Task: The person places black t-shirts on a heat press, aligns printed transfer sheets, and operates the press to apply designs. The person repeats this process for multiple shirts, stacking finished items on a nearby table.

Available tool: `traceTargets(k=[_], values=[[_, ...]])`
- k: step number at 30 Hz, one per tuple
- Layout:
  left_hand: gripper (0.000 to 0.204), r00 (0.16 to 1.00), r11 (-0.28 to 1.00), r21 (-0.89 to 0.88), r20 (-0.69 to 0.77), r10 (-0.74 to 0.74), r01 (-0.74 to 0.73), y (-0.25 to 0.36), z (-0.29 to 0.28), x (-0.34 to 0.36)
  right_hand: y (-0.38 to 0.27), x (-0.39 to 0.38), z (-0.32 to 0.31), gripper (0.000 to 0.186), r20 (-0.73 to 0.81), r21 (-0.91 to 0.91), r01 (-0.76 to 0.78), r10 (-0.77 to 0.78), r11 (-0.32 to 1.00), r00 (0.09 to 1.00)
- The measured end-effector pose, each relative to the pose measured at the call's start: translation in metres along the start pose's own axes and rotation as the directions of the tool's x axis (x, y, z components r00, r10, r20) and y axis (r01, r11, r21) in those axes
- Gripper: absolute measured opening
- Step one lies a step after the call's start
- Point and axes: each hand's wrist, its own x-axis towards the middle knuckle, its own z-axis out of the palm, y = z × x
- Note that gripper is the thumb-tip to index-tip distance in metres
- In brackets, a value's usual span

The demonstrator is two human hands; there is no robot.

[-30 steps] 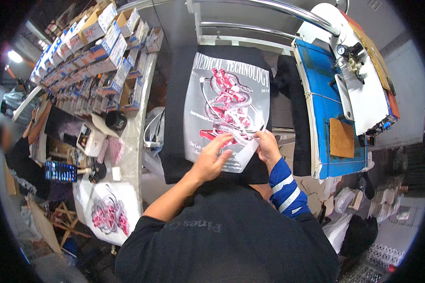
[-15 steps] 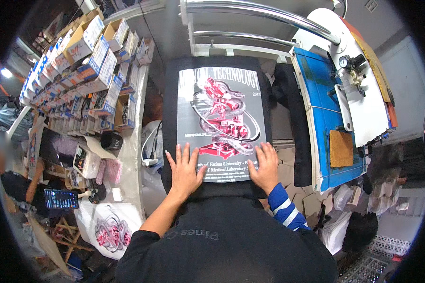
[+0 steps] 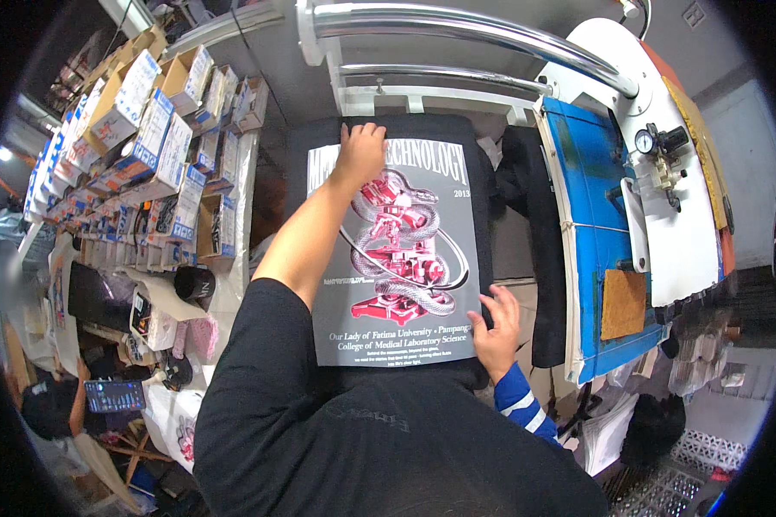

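Note:
A grey printed sheet [image 3: 409, 258] with white lettering and a red-and-silver snake and microscope design lies on black fabric [image 3: 440, 127] over the work surface in front of me. My left hand [image 3: 361, 157] reaches to the sheet's top edge, its slightly bent fingers resting over the upper lettering and the fabric. My right hand [image 3: 496, 332] is at the lower right edge of the sheet, fingers apart and slightly curled, holding nothing that I can see.
Right: a press with blue pad [image 3: 577, 172], brown square [image 3: 622, 303] and gauge [image 3: 645, 140]. Chrome rails [image 3: 457, 26] cross behind. Left: stacked boxes [image 3: 147, 129], a phone [image 3: 114, 395] on a holder, and another person's arm [image 3: 76, 405] at the far lower left.
The sheet was first lifted at its right corner, then pressed flat by both hands. My left hand has since moved up to the top edge; my right hand has shifted to the lower right edge.

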Motion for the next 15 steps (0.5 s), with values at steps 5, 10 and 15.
traceTargets(k=[5,10,15], values=[[0.029,1.0,0.993,-0.117,-0.005,-0.019,0.018,-0.024,0.015,0.005,0.009,0.01,-0.007,0.027,-0.045,-0.054,0.071,-0.073,0.996,0.996],[0.033,0.96,0.977,-0.19,-0.24,-0.145,0.1,-0.035,-0.025,-0.074,0.007,0.006,0.005,0.033,0.03,-0.05,0.01,-0.009,0.999,1.0],[0.014,0.953,0.951,-0.299,-0.261,-0.156,0.074,-0.012,-0.098,-0.232,0.011,0.009,0.012,0.045,0.051,-0.051,0.123,-0.12,0.991,0.991]])
